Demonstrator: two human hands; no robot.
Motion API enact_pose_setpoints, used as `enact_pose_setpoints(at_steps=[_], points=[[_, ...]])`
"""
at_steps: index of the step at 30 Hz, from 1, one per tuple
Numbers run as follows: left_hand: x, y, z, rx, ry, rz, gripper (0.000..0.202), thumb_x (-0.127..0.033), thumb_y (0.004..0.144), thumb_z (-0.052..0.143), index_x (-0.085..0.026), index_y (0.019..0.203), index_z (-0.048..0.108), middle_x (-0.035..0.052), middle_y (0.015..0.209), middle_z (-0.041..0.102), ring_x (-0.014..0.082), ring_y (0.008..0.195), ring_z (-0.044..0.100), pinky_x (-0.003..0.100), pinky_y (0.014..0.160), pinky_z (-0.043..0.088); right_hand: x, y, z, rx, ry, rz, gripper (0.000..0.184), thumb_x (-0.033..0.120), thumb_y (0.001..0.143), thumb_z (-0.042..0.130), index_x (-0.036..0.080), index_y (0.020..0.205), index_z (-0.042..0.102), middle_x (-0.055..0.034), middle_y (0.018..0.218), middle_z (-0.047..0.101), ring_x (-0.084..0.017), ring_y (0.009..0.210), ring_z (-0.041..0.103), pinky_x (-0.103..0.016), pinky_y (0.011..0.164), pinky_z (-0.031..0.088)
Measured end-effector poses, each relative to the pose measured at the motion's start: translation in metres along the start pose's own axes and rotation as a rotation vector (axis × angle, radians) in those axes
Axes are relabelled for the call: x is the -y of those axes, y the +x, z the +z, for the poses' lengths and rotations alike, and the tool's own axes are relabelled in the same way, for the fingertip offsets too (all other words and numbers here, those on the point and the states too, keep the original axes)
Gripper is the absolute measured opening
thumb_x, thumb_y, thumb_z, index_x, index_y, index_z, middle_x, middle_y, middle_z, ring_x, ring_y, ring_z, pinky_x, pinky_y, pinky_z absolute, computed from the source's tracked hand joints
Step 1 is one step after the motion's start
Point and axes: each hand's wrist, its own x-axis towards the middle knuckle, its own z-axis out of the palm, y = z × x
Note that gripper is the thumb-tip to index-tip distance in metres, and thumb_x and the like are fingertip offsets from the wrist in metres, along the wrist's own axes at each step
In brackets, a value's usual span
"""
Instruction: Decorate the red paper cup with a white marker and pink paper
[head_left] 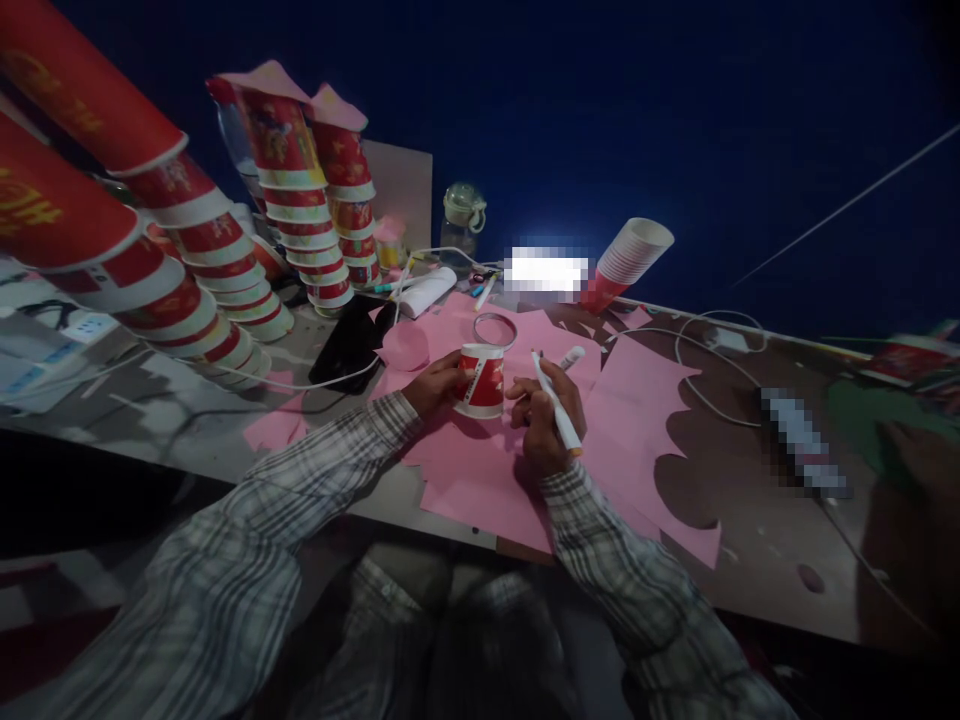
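Observation:
My left hand is closed on the side of a red and white paper cup, held over the pink paper. Just right of the cup, my right hand is closed around a white marker, whose tip end points up and away. An orange band shows at the marker's lower end. A white cap-like piece sticks out by the right fingers. Cut sheets of pink paper lie under both hands. Behind the cup is a round ring, perhaps a tape roll.
Tall stacks of red paper cups stand at the left, some topped with pink paper. A dark phone, a leaning stack of cups, a glass jar and cables lie around. A pixelated device and another person's hand are at right.

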Motion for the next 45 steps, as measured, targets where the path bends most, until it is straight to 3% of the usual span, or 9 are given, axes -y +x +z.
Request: enact_pose_setpoints(at_steps=[4,8,14,21,29,34,38,45], points=[[-0.004,0.002,-0.001,-0.027,-0.046,0.048,0.037,-0.027,0.069,0.077,-0.011,0.101,0.068,0.0067,0.088,0.073,0.0186,0.078,0.068,0.032,0.077,0.05,0.001,0.004,0.005,-0.052,0.059,0.03,0.028,0.037,0.097,0.051,0.022,0.12,0.055,-0.0002,0.076,0.066,-0.007,0.044,0.049,-0.023,0.043,0.044],[-0.008,0.001,0.003,-0.05,-0.107,0.081,0.038,-0.028,0.07,0.075,-0.01,0.103,0.068,0.0075,0.089,0.073,0.0189,0.08,0.068,0.032,0.078,0.051,0.002,0.009,0.005,-0.006,0.071,0.014,0.03,0.036,0.097,0.05,0.024,0.125,0.054,-0.0014,0.081,0.065,-0.008,0.047,0.052,-0.024,0.046,0.047],[-0.008,-0.001,0.005,-0.035,-0.097,0.084,0.033,-0.029,0.069,0.076,-0.011,0.097,0.071,0.0069,0.087,0.073,0.0184,0.079,0.066,0.031,0.076,0.048,0.012,0.016,0.006,-0.024,0.101,-0.128,0.031,0.04,0.097,0.05,0.024,0.121,0.063,-0.005,0.095,0.066,-0.016,0.074,0.066,-0.04,0.075,0.058],[-0.005,0.0,0.004,0.056,-0.104,0.057,0.035,-0.028,0.067,0.078,-0.011,0.097,0.07,0.0084,0.09,0.074,0.0192,0.079,0.067,0.031,0.077,0.049,0.016,0.019,0.012,-0.001,-0.03,-0.188,0.031,0.039,0.099,0.046,0.021,0.108,0.068,-0.0057,0.086,0.07,-0.02,0.084,0.069,-0.044,0.086,0.057],[-0.003,-0.002,0.01,0.109,-0.09,-0.036,0.04,-0.027,0.069,0.078,-0.012,0.104,0.066,0.0083,0.088,0.072,0.02,0.079,0.068,0.032,0.074,0.05,0.015,0.016,0.003,0.0,-0.023,-0.145,0.027,0.036,0.098,0.049,0.022,0.107,0.069,-0.0062,0.087,0.071,-0.021,0.084,0.07,-0.042,0.08,0.057],[0.002,-0.002,0.003,0.08,0.111,0.026,0.058,-0.024,0.058,0.088,-0.015,0.108,0.059,0.0028,0.087,0.068,0.0127,0.07,0.063,0.024,0.063,0.046,0.019,0.014,0.004,0.08,-0.003,-0.213,0.024,0.028,0.097,0.05,0.023,0.11,0.069,-0.0054,0.088,0.072,-0.02,0.083,0.068,-0.04,0.077,0.057],[0.001,0.0,-0.003,0.097,0.239,0.016,0.061,-0.028,0.059,0.089,-0.016,0.108,0.055,-0.0016,0.08,0.063,0.0087,0.062,0.056,0.021,0.054,0.04,0.019,0.013,0.004,0.099,-0.027,-0.265,0.024,0.025,0.097,0.049,0.024,0.11,0.069,-0.0059,0.09,0.073,-0.021,0.088,0.07,-0.041,0.079,0.059],[-0.002,0.0,0.001,0.109,0.277,0.029,0.065,-0.027,0.058,0.09,-0.016,0.113,0.056,0.0001,0.085,0.064,0.0131,0.074,0.063,0.026,0.068,0.049,0.02,0.009,0.002,0.086,-0.154,-0.122,0.028,0.038,0.096,0.051,0.021,0.11,0.067,-0.0088,0.101,0.074,-0.022,0.091,0.072,-0.04,0.081,0.06]])
